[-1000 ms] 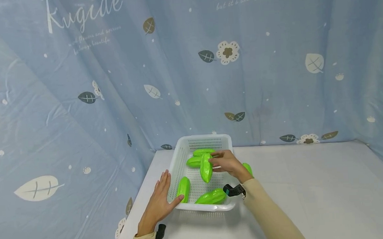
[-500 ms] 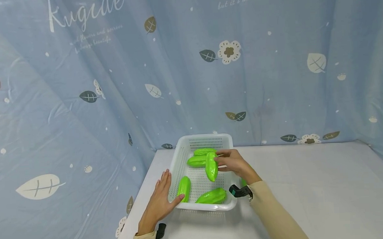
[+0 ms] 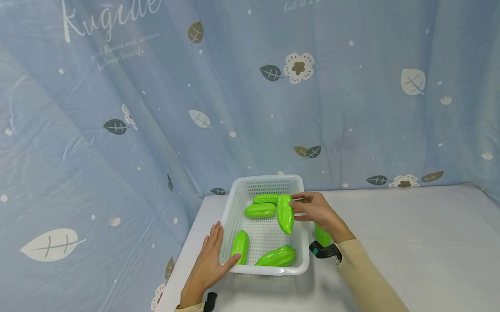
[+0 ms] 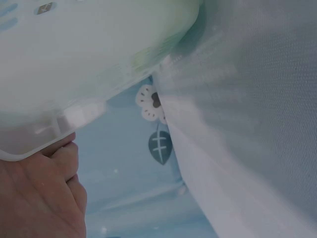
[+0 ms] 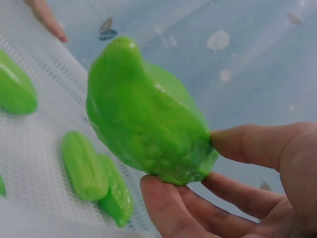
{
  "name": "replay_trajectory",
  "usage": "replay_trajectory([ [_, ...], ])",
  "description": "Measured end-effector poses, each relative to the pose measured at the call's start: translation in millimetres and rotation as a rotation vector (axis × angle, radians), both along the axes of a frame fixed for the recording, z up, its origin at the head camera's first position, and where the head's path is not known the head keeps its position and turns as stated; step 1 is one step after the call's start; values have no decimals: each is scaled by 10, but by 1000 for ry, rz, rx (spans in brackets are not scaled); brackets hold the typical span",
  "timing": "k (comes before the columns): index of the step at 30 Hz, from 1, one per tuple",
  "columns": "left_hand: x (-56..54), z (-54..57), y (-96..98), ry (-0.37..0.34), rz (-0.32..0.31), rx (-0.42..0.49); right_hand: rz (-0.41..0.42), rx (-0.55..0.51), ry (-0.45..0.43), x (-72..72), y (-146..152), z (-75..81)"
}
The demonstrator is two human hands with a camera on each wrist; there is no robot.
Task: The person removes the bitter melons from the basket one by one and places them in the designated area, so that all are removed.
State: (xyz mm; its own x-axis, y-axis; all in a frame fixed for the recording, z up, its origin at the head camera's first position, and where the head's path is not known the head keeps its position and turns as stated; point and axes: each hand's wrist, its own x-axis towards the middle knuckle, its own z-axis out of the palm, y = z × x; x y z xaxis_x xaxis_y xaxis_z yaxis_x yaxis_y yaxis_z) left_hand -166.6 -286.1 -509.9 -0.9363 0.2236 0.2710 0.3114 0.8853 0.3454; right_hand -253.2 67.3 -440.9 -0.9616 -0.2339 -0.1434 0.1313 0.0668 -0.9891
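Note:
My right hand [image 3: 319, 214] pinches one end of a glossy, bright green, ridged gourd [image 3: 285, 215] between thumb and fingertips. In the head view this gourd overlaps the right side of a white plastic basket [image 3: 276, 269]; its narrow tip points toward me. The right wrist view shows the gourd [image 5: 148, 109] large, with the thumb on one side and fingers beneath. At the basket's front left corner, my left hand [image 3: 208, 265] lies along the outside with straight fingers, its thumb at the rim. Similar gourds lie inside: two at the back [image 3: 259, 211], one front left [image 3: 240, 247], one front right [image 3: 277, 256].
Another green gourd [image 3: 322, 236] lies on the white table [image 3: 404, 242] just right of the basket, partly behind my right wrist. A blue curtain [image 3: 349, 123] with leaf and flower prints hangs behind the table and along its left side.
My right hand has carried the held gourd rightward from the basket's middle to its right side, uncovering more of the back gourds. The left hand and basket have stayed put.

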Motion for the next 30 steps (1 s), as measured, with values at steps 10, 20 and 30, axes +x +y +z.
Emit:
replay_trajectory([
  [10,-18,6,17,-11,6,10,-17,-9,42,47,280,-20],
  [20,-9,17,40,-47,6,41,-64,29,46,119,554,-97],
  [30,5,7,13,-28,23,25,-78,48,34,126,715,-165],
])
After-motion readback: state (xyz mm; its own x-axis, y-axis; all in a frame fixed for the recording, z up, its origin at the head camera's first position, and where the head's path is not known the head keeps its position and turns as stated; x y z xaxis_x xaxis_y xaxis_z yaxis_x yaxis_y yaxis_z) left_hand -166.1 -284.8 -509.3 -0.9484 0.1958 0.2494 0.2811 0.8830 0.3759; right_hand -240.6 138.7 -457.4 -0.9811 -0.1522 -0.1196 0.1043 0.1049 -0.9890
